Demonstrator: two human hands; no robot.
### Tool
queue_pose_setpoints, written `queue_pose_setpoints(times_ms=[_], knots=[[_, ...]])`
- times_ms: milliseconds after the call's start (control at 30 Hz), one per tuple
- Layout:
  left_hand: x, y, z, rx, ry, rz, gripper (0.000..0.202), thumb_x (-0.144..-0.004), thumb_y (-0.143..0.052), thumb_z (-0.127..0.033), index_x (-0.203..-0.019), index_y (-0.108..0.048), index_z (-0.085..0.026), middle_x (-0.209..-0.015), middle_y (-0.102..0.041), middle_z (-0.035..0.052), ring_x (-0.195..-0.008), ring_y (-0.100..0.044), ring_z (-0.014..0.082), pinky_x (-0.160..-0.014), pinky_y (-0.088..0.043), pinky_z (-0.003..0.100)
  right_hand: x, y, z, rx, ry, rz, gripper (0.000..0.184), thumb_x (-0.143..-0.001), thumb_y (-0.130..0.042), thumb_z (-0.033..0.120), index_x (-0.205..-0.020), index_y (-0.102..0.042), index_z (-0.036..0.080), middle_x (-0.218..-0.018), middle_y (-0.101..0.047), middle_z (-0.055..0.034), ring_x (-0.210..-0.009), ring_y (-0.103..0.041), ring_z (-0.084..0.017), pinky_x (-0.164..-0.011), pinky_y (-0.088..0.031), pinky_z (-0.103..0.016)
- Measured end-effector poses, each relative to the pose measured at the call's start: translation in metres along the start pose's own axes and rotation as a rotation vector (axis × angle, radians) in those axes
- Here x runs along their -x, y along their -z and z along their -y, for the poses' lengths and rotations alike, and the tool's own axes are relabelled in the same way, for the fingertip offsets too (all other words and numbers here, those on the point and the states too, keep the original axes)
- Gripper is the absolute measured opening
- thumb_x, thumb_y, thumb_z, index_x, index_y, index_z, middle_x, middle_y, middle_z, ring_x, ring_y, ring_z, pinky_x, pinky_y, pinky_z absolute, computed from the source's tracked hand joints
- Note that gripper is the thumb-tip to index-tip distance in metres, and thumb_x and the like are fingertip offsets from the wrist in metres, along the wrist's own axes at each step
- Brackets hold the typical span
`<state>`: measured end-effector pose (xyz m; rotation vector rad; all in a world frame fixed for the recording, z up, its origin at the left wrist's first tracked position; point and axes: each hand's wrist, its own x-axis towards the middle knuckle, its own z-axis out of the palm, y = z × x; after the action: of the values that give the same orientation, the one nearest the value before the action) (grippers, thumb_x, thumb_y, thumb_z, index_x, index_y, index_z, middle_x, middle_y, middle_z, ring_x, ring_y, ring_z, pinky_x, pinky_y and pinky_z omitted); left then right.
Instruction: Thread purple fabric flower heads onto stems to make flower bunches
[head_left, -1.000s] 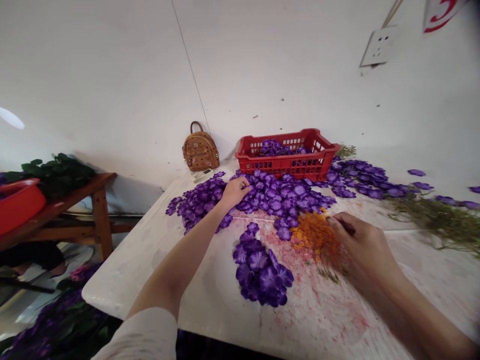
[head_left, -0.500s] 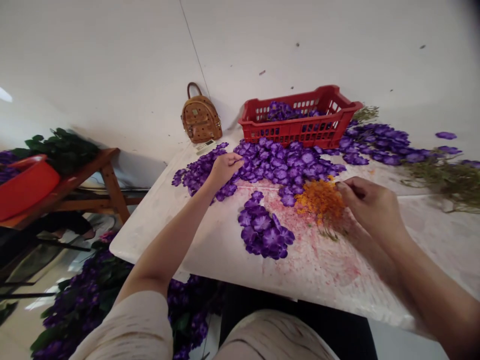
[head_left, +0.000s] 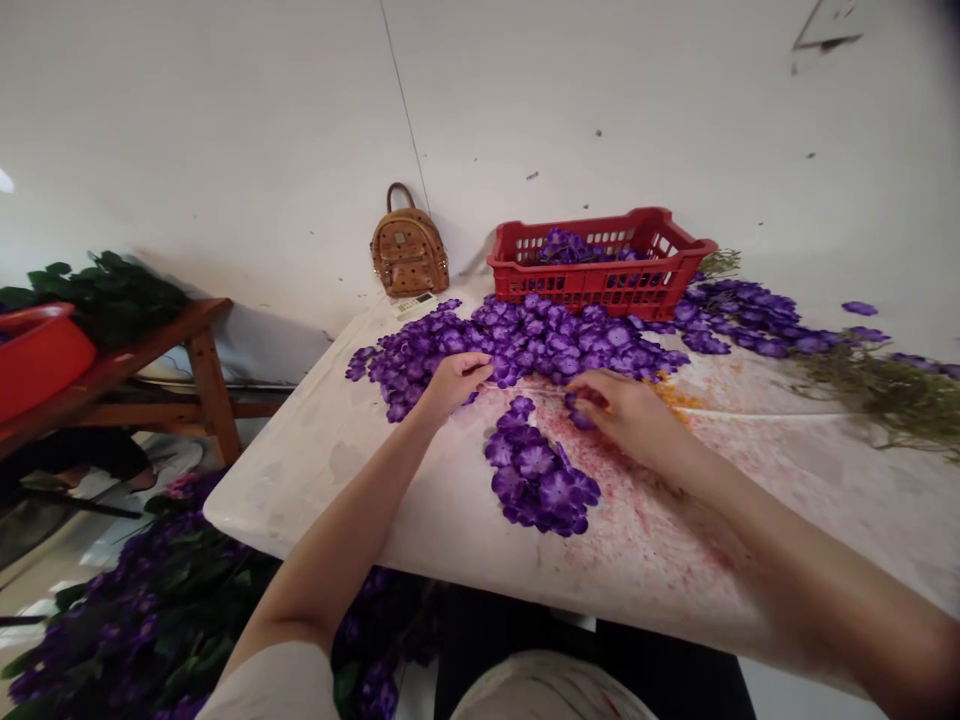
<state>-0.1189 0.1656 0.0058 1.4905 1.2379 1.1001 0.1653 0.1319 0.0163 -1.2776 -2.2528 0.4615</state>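
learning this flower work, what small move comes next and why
Probably lift the single purple petal under the right hand: its fingertips rest on it beside the orange pile, while the left hand sits at the edge of the large petal heap.

The table top (head_left: 360,470) looked like smooth white laminate with a dull sheen, smeared with powdery pink dust. The purple petals (head_left: 540,340) heaped on it appeared to be thin matt cloth, slightly crinkled. The red crate (head_left: 600,285) was moulded plastic lattice, faintly glossy. The small backpack (head_left: 409,250) looked like tan leather with a printed pattern. The bench (head_left: 202,330) was varnished brown wood and the tub (head_left: 37,360) on it shiny red plastic. The wall (head_left: 225,120) was matt white paint, speckled.
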Motion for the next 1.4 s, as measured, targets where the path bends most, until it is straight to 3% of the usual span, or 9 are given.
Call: queue_pose_setpoints(times_ms=[167,333,467,633,733,900,1100,1300,1400], knots=[[0.011,0.002,0.003,0.134,0.015,0.036,0.04,-0.083,-0.074,-0.022,-0.121,-0.07,-0.013,-0.101,-0.074,0.0075,-0.082,-0.068,0.0145,-0.076,-0.054,0.025,-0.052,-0.04,0.018,0.094,-0.016,0.159,0.011,-0.084,-0.069,0.015,-0.095,-0.069,0.017,-0.097,-0.074,-0.0113,-0.085,-0.068,-0.023,-0.077,-0.048,-0.031],[0.012,0.0,0.003,0.147,0.027,0.069,0.045,-0.085,-0.074,-0.021,-0.129,-0.067,-0.014,-0.087,-0.073,0.0039,-0.075,-0.066,0.0128,-0.072,-0.051,0.024,-0.064,-0.053,0.019,0.127,-0.004,0.212,0.01,-0.082,-0.069,0.012,-0.078,-0.065,0.02,-0.078,-0.071,-0.0043,-0.071,-0.064,-0.019,-0.066,-0.042,-0.027],[0.011,-0.002,0.003,0.153,0.021,0.074,0.042,-0.086,-0.073,-0.021,-0.127,-0.068,-0.015,-0.079,-0.07,0.0005,-0.068,-0.062,0.0114,-0.068,-0.048,0.023,-0.07,-0.045,0.007,0.126,-0.083,0.113,0.005,-0.086,-0.063,0.016,-0.083,-0.064,0.02,-0.08,-0.073,-0.006,-0.073,-0.065,-0.021,-0.068,-0.044,-0.029],[0.013,-0.005,-0.001,0.195,0.108,0.02,0.02,-0.085,-0.074,-0.019,-0.103,-0.069,-0.014,-0.08,-0.069,0.0011,-0.07,-0.064,0.0116,-0.071,-0.051,0.024,-0.083,-0.029,-0.008,0.079,-0.21,-0.112,0.013,-0.091,-0.055,0.02,-0.099,-0.064,0.017,-0.096,-0.074,-0.0138,-0.09,-0.068,-0.027,-0.081,-0.049,-0.036],[0.015,-0.009,-0.001,0.237,0.121,0.033,0.017,-0.083,-0.077,-0.024,-0.094,-0.067,-0.015,-0.079,-0.068,0.0003,-0.072,-0.064,0.012,-0.074,-0.052,0.025,-0.077,-0.027,0.0,-0.023,-0.191,-0.102,0.02,-0.095,-0.053,0.03,-0.105,-0.066,0.018,-0.102,-0.075,-0.0117,-0.092,-0.07,-0.025,-0.081,-0.052,-0.034],[0.013,-0.011,0.001,0.271,0.085,0.033,0.021,-0.082,-0.077,-0.033,-0.086,-0.065,-0.015,-0.079,-0.065,-0.0004,-0.069,-0.061,0.0101,-0.076,-0.052,0.025,-0.061,-0.033,0.016,-0.254,-0.132,0.081,0.024,-0.09,-0.057,0.041,-0.076,-0.063,0.023,-0.068,-0.069,0.0007,-0.062,-0.065,-0.017,-0.06,-0.05,-0.027],[0.021,-0.01,0.009,-0.133,-0.035,0.08,0.013,-0.086,-0.069,-0.027,-0.082,-0.073,-0.016,-0.085,-0.074,0.0055,-0.076,-0.066,0.0163,-0.073,-0.05,0.027,-0.07,-0.019,-0.009,-0.199,-0.261,-0.114,0.019,-0.086,-0.054,0.022,-0.099,-0.067,0.019,-0.085,-0.076,-0.0075,-0.069,-0.072,-0.021,-0.072,-0.054,-0.033],[0.054,-0.016,-0.005,-0.316,-0.128,0.389,0.026,-0.094,-0.061,-0.038,-0.092,-0.079,-0.02,-0.086,-0.077,0.0048,-0.079,-0.069,0.0205,-0.071,-0.051,0.027,-0.038,0.004,-0.025,-0.163,-0.256,-0.201,0.025,-0.089,-0.057,0.032,-0.107,-0.069,0.02,-0.091,-0.077,-0.008,-0.076,-0.073,-0.024,-0.075,-0.055,-0.038],[0.038,-0.015,-0.015,-0.423,-0.173,0.24,0.026,-0.096,-0.06,-0.037,-0.103,-0.079,-0.021,-0.099,-0.079,0.0069,-0.088,-0.071,0.0227,-0.081,-0.053,0.03,-0.015,0.01,-0.03,-0.219,-0.238,-0.196,0.024,-0.09,-0.056,0.036,-0.104,-0.07,0.022,-0.093,-0.078,-0.0071,-0.073,-0.073,-0.023,-0.07,-0.056,-0.037]])
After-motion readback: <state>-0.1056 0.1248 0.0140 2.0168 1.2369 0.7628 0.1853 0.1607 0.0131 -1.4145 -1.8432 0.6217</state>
